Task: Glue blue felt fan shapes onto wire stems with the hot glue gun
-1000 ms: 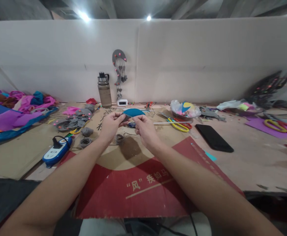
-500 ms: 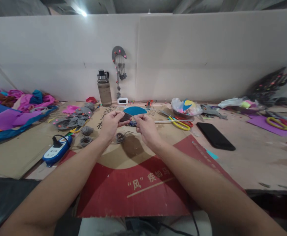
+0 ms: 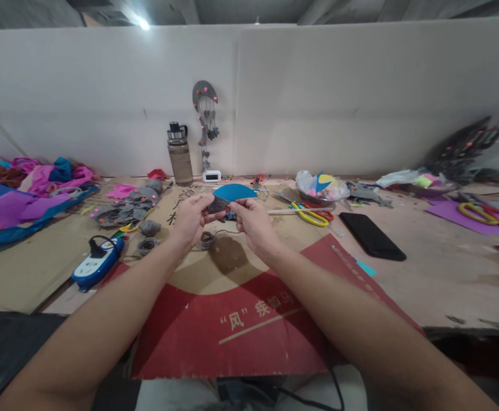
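Note:
My left hand (image 3: 193, 218) is closed on a small dark grey felt piece (image 3: 218, 204), thumb on top and fingers beneath. My right hand (image 3: 254, 221) is pinched at the right tip of that piece; anything finer between its fingertips is too small to make out. Just beyond both hands is a blue felt piece (image 3: 234, 192) with a curved edge, and I cannot tell whether it touches them. Below the hands, a coil of grey cord (image 3: 207, 240) lies on the cardboard, with a thin strand running toward my right hand.
Left stand a blue-white power strip (image 3: 97, 265), grey felt scraps (image 3: 125, 211) and a yarn ball (image 3: 149, 228). A bottle (image 3: 179, 154) stands behind. Yellow-handled scissors (image 3: 309, 216), a bowl with a plastic bag (image 3: 321, 188) and a black phone (image 3: 372, 236) are right. Red-printed cardboard (image 3: 240, 342) overhangs the front.
The grey felt piece has tilted, so more of its face shows between my hands. Both hands stay in nearly the same place; the whole view has shifted slightly.

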{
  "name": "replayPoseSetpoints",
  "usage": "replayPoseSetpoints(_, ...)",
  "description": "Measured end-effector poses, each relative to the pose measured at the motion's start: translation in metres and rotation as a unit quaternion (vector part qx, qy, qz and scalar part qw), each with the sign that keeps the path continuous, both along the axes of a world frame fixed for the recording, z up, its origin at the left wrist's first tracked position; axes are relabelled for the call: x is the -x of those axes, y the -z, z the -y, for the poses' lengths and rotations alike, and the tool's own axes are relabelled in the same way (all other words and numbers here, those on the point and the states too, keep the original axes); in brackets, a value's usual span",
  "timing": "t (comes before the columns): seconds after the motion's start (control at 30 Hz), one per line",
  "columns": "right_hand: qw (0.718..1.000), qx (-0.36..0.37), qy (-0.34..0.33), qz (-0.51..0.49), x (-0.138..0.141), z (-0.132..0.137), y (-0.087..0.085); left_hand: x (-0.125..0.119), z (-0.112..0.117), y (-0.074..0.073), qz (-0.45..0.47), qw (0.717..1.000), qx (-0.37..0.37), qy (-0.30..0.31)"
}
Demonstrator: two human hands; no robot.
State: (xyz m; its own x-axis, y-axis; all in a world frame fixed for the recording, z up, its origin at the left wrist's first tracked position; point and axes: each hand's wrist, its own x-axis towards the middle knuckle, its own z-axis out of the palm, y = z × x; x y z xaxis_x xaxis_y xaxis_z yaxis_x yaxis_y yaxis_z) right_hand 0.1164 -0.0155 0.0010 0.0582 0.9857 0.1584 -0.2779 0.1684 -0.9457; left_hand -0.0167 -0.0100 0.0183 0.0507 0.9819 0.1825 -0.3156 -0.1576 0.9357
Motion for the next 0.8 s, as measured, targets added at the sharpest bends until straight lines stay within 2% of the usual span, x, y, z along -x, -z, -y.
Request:
replayPoseSetpoints(0.2,0.999,-0.02,-0.022,0.014,-0.004,0.005,-0.006,0.005,-0.006,0.002,0.008,0.996,0.056,0.07)
replayPoseSetpoints(0.43,0.997,-0.049,0.001,0.059,-0.001,0.007,-0.007,0.002,-0.01,0.009,-0.022,0.994,0.083,0.068)
replayPoseSetpoints(0.67,0.997,-0.06,0.018,0.035,-0.001,0.006,-0.006,-0.006,0.002,0.007,-0.052,0.995,0.019,0.086)
replayPoseSetpoints(0.8,0.993,-0.079,0.027,0.082,-0.003,0.003,-0.004,-0.008,0.003,0.009,-0.151,0.986,-0.046,0.048)
